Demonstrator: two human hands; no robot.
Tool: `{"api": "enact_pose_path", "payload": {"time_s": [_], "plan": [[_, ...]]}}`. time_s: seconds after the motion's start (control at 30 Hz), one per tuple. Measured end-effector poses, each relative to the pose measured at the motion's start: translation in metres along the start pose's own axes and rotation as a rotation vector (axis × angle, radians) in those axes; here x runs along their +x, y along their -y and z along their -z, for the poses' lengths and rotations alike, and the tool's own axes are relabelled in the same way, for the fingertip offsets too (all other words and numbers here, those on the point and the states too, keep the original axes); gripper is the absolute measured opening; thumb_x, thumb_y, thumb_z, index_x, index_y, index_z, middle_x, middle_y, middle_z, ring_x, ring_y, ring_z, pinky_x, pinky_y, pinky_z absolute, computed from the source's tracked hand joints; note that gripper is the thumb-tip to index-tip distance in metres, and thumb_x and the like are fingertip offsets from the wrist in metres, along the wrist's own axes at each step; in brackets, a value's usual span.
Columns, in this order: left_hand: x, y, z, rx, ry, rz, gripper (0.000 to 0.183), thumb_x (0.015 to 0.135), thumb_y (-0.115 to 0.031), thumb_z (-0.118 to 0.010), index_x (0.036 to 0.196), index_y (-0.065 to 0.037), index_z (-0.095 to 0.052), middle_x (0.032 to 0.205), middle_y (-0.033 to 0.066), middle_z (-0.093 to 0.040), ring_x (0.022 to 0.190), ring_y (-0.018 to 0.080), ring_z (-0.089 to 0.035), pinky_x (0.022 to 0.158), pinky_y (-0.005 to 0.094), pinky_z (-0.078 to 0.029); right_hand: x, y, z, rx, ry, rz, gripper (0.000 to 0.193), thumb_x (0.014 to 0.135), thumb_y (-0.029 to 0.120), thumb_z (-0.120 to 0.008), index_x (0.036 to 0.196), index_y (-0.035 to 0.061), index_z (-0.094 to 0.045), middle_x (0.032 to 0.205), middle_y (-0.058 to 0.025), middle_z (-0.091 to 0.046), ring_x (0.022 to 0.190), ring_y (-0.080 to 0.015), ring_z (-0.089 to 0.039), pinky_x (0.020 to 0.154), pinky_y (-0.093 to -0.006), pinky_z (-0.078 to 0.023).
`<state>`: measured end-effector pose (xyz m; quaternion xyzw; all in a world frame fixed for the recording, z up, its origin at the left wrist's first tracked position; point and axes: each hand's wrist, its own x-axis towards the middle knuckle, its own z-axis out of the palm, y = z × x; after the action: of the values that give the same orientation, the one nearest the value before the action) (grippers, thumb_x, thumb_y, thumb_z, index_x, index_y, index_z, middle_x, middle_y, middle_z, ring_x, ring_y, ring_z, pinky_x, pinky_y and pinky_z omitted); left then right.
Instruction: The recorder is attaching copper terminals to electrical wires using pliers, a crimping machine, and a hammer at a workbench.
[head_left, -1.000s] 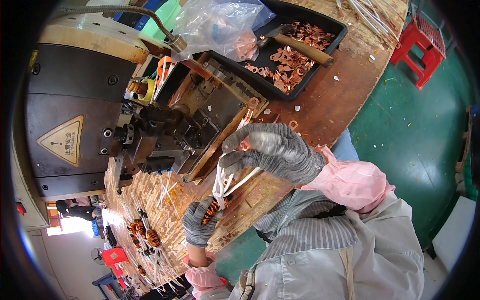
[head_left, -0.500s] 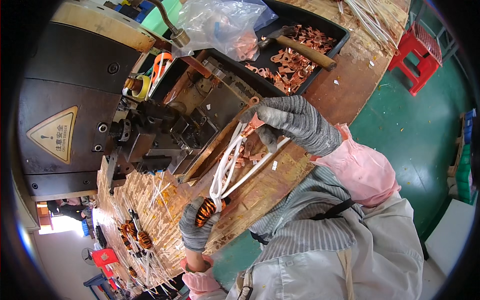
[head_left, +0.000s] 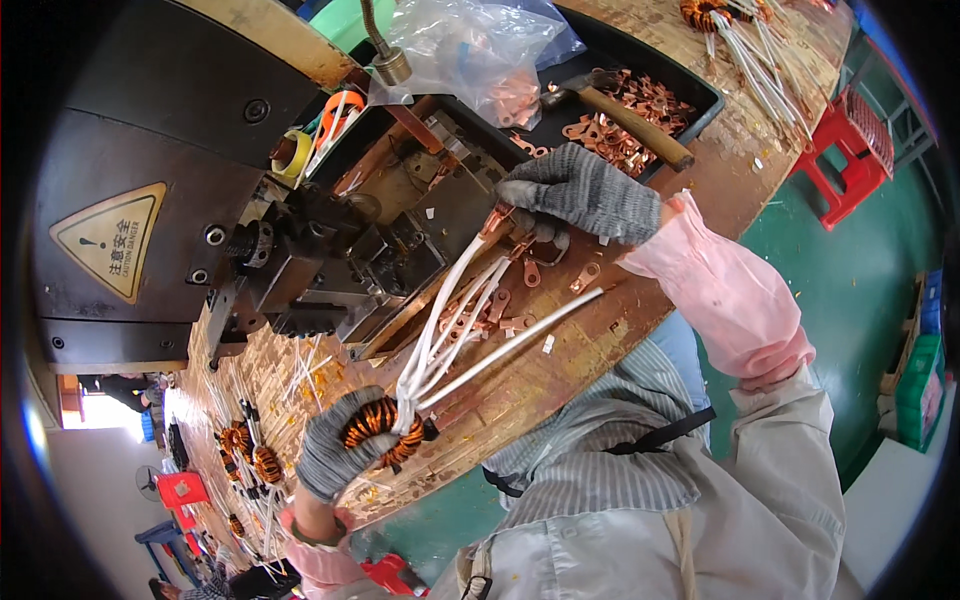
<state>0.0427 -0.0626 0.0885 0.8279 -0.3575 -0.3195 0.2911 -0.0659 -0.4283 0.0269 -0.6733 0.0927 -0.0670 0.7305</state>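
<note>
My left hand (head_left: 335, 445), in a grey knit glove, is closed round a ring-shaped coil (head_left: 378, 420) wound with copper wire. Several white-sleeved leads (head_left: 425, 335) run up from the coil toward the machine's edge. At their upper ends my gloved right hand (head_left: 585, 195) pinches a copper terminal lug (head_left: 490, 225), its fingers hiding most of it. One lead sticks out apart from the bunch, its end free above the wooden bench (head_left: 560, 345). Loose copper lugs (head_left: 500, 303) lie on the bench under and beside the leads.
A dark press machine (head_left: 150, 240) with a yellow warning triangle fills the left. Behind my right hand stands a black tray (head_left: 712, 100) of copper lugs, with a hammer (head_left: 640, 130) and a plastic bag (head_left: 460, 50). More coils (head_left: 240, 445) lie at lower left; a red stool (head_left: 850, 150) stands right.
My left hand has moved left with the coil, drawing the leads out longer between my hands. The right hand has shifted slightly up and now covers more of the lug. The view has moved somewhat too.
</note>
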Motion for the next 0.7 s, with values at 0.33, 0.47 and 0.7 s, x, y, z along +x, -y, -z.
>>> {"api": "enact_pose_path", "payload": {"time_s": [0.33, 0.47, 0.7], "plan": [[0.011, -0.057, 0.015, 0.173, 0.089, 0.188, 0.05, 0.07, -0.019, -0.076, 0.112, -0.001, -0.054, 0.101, 0.0094, -0.061, 0.092, 0.0148, -0.059, 0.083, 0.0285, -0.047, 0.044, -0.007, 0.014, -0.825, -0.143, 0.41, 0.023, 0.079, 0.02, -0.066, 0.097, 0.004, -0.063, 0.081, -0.0127, -0.065, 0.074, -0.0242, -0.064, 0.069, -0.0317, -0.05], [0.01, -0.072, 0.012, 0.26, 0.063, 0.233, 0.048, 0.072, -0.021, -0.074, 0.111, -0.003, -0.055, 0.099, 0.0102, -0.063, 0.091, 0.0168, -0.061, 0.083, 0.0296, -0.048, 0.027, 0.017, 0.045, -1.305, -0.437, 0.512, 0.023, 0.079, 0.029, -0.064, 0.092, 0.0104, -0.063, 0.078, -0.0082, -0.062, 0.073, -0.027, -0.061, 0.066, -0.0361, -0.049], [0.0, -0.087, 0.008, 0.289, 0.054, 0.27, 0.046, 0.074, -0.026, -0.072, 0.111, -0.004, -0.055, 0.095, 0.0106, -0.065, 0.089, 0.0172, -0.063, 0.082, 0.0291, -0.049, 0.009, 0.042, 0.105, -1.642, -0.179, -0.313, 0.05, 0.075, 0.05, -0.061, 0.088, 0.0026, -0.064, 0.085, -0.0184, -0.062, 0.081, -0.0294, -0.062, 0.069, -0.0375, -0.049]]}}
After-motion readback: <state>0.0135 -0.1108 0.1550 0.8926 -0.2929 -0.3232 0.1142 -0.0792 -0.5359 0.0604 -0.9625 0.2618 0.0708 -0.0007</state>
